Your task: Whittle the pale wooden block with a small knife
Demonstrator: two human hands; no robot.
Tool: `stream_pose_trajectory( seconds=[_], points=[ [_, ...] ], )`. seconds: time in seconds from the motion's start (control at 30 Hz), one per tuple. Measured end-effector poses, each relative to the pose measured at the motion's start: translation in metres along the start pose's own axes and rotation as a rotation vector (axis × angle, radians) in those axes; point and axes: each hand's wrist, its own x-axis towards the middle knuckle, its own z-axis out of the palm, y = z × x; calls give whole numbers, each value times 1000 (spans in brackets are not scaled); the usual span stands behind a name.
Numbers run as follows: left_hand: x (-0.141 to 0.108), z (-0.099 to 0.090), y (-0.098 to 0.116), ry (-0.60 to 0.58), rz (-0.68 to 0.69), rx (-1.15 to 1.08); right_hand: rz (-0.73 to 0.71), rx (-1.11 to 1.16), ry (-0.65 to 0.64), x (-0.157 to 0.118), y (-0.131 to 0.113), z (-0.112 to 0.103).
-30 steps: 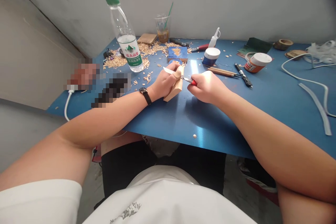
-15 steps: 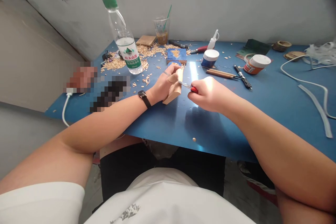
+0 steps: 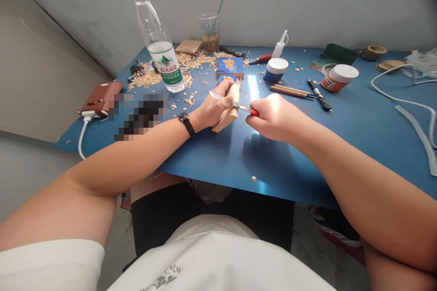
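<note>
My left hand (image 3: pixel 210 112), with a black watch on its wrist, is closed round a pale wooden block (image 3: pixel 226 122) held tilted above the table. The fingers wrap the far side and the thumb lies near the top edge. My right hand (image 3: pixel 273 117) grips the red handle of a carving knife (image 3: pixel 243 108). Its blade crosses the upper edge of the block beside my left thumb, and the tip shows beyond the left hand. Just past the left hand lies a blue-painted block (image 3: pixel 225 63) with shavings on top.
A water bottle (image 3: pixel 165 63) stands left, amid wood shavings (image 3: pixel 150 79). Behind are a plastic cup (image 3: pixel 209 32) and a wooden board (image 3: pixel 189 47). To the right lie a blue jar (image 3: pixel 275 71), wood-handled tools (image 3: pixel 290 91), a black pen (image 3: pixel 319 96) and an orange jar (image 3: pixel 337 78).
The knife blade has turned, and more of it now shows across the block and past my left thumb. Both hands keep their holds. The view has shifted slightly.
</note>
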Motion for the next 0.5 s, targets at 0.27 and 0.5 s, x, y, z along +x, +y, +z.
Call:
stream_pose_trajectory(
  seconds=[0.27,0.5],
  points=[
    [1,1,-3,-16,-33,4,-121,22,113,25,21,19],
    [0,3,-11,39,39,43,-144,-22,122,28,19,8]
  ],
)
